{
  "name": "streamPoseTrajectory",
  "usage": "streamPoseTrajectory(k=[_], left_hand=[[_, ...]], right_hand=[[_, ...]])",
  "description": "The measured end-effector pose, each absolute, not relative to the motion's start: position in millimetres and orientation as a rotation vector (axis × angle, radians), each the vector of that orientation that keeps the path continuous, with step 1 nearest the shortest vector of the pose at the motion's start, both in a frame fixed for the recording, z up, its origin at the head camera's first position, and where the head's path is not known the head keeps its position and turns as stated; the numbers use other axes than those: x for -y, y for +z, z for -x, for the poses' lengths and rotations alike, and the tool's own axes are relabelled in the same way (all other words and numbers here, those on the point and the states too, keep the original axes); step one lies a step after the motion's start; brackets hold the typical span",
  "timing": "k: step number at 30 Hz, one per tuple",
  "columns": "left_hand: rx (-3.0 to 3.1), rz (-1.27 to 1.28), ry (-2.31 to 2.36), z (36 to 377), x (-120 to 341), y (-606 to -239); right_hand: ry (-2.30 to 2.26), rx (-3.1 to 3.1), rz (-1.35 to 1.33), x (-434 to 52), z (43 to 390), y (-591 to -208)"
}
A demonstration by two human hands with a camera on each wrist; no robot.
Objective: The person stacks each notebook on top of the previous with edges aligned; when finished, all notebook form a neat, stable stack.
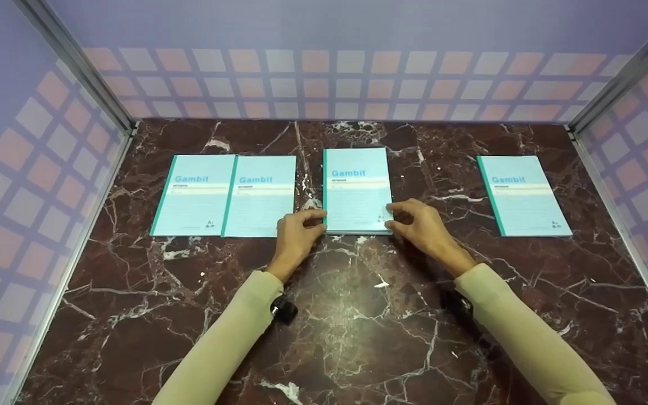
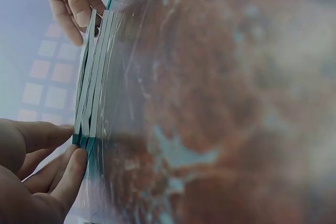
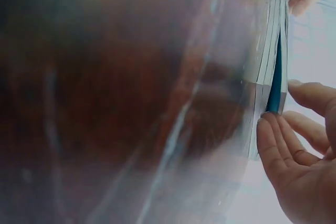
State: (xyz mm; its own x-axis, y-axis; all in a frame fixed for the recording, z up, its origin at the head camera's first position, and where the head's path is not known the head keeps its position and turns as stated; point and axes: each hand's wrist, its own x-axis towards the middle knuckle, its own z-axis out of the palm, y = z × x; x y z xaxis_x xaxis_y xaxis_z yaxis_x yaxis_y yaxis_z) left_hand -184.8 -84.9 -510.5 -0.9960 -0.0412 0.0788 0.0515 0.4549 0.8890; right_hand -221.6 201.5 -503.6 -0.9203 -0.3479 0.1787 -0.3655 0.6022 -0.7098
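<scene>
A small stack of light-blue notebooks point(image 1: 358, 191) with green spines lies at the middle of the table, the top cover reading "Gambit". At the spine's near end, my left hand point(image 1: 297, 233) grips the stack with thumb and fingertips. Opposite it, the right hand point(image 1: 422, 228) holds the lower right edge between thumb and fingers. From the left wrist view, the page edges point(image 2: 94, 77) show several notebooks layered with slight gaps. In the right wrist view, the upper notebook stands a little apart from those below, a blue-green cover point(image 3: 275, 87) showing in the gap.
Two matching notebooks lie to the left, the outer one point(image 1: 192, 197) side by side with the inner one point(image 1: 259, 197), whose near right corner my left hand overlaps. Another notebook point(image 1: 526, 197) lies to the right. Panels with checkered squares point(image 1: 335, 59) border the dark marbled table point(image 1: 352, 315).
</scene>
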Motion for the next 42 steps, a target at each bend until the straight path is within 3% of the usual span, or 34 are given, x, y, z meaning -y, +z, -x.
streamPoseTrajectory(k=[11,42], left_hand=[[2.669,0.156,-1.557,181.7,84.6,-510.1],[2.702,0.137,-1.382,183.6,81.2,-511.7]], right_hand=[[1.125,2.845,-0.672,-203.7,217.3,-505.0],[0.959,2.831,-0.767,-203.2,211.8,-506.0]])
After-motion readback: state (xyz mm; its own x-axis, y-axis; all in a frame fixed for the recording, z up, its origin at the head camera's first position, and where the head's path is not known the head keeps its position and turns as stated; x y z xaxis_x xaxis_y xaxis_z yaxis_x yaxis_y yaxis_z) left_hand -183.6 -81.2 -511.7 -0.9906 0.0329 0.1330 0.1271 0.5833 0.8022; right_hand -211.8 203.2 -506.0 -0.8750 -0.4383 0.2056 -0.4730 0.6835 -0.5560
